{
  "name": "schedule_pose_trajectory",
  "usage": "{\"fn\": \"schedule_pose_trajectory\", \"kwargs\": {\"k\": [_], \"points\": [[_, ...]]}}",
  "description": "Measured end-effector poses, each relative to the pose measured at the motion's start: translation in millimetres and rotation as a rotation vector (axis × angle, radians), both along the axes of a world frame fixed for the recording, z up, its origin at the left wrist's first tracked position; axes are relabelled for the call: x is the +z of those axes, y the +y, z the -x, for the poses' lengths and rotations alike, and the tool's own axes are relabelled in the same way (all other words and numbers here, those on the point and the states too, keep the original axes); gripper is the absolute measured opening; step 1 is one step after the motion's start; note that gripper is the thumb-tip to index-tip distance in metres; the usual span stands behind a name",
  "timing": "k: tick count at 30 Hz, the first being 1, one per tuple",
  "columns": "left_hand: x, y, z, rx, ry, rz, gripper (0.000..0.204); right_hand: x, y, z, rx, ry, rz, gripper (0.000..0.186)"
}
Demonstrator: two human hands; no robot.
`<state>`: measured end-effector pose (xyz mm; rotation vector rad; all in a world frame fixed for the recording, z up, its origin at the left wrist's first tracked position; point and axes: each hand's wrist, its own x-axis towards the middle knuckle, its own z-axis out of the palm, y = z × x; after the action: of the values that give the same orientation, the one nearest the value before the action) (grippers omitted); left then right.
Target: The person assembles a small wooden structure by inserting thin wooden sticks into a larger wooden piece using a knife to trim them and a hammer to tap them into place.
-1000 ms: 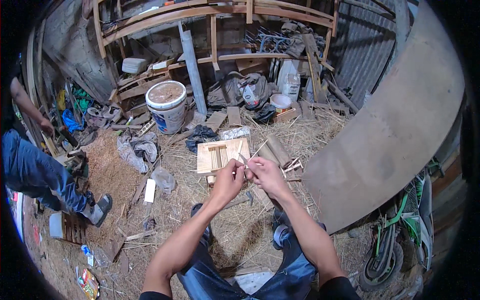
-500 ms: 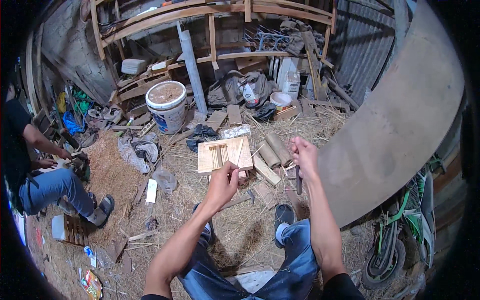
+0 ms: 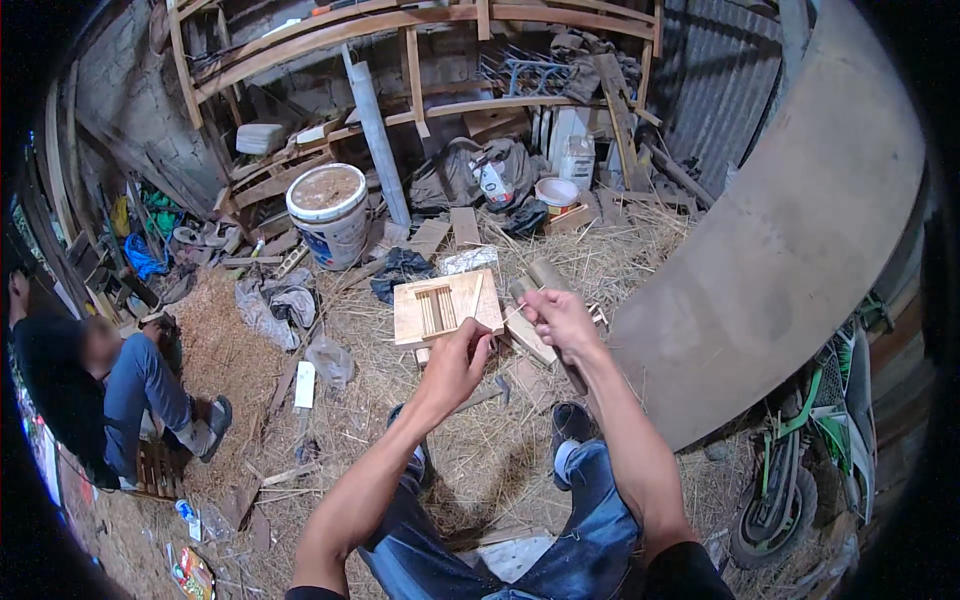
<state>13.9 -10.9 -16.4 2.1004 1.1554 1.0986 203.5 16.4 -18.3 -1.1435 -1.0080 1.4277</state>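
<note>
- The left hand [image 3: 455,365] is raised in front of the body, forearm running up from the lower edge, wrist bent back a little; the fingers are curled in with the thumb pressed to the fingertips, pinched on the lower end of a thin straw-coloured sliver [image 3: 483,330].
- The right hand [image 3: 562,322] is lifted a bit higher and further out, forearm rising steeply from the lower right; thumb and forefinger meet in a pinch, the remaining fingers folded loosely under (what it pinches is too thin to make out, so I cannot tell whether it grips anything).
- The two hands are near each other but apart, both above the straw-covered ground.
- Beyond them, on the straw, lies a flat wooden board [image 3: 447,306] with a slotted recess in its middle; the left hand's fingertips overlap its near edge in the view.
- Just beside the board, to its right, lie short wooden blocks [image 3: 530,335], partly hidden by the right hand.
- Below the hands lies a hammer [image 3: 488,392] on the straw, between the person's knees and the board.
- Further back stands a white bucket [image 3: 328,214] filled with something brownish.
- At the left edge another person [image 3: 110,395] sits low in blue trousers, well apart from the hands.
- A large curved board [image 3: 780,250] leans along the right side.
</note>
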Motion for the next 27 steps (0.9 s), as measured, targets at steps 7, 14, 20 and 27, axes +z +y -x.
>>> {"fn": "schedule_pose_trajectory", "kwargs": {"k": [7, 14, 20, 27], "points": [[-1.6, 1.6, 14.5, 0.069, -0.058, 0.076, 0.011, -3.7, 8.6, -65.9, -0.378, 0.001, -0.115, 0.024], [-6.4, 7.6, 4.2, 0.071, -0.052, -0.100, 0.009, 4.0, -24.6, 34.7, 0.130, 0.019, -0.054, 0.023], [4.9, 1.0, 3.0, 0.000, 0.097, -0.188, 0.011, -0.2, -5.4, 14.8, 0.030, 0.086, -0.035, 0.025], [0.0, 1.1, 13.5, 0.060, 0.110, -0.153, 0.008, -2.6, 9.0, -52.7, -0.406, 0.146, -0.142, 0.018]]}}
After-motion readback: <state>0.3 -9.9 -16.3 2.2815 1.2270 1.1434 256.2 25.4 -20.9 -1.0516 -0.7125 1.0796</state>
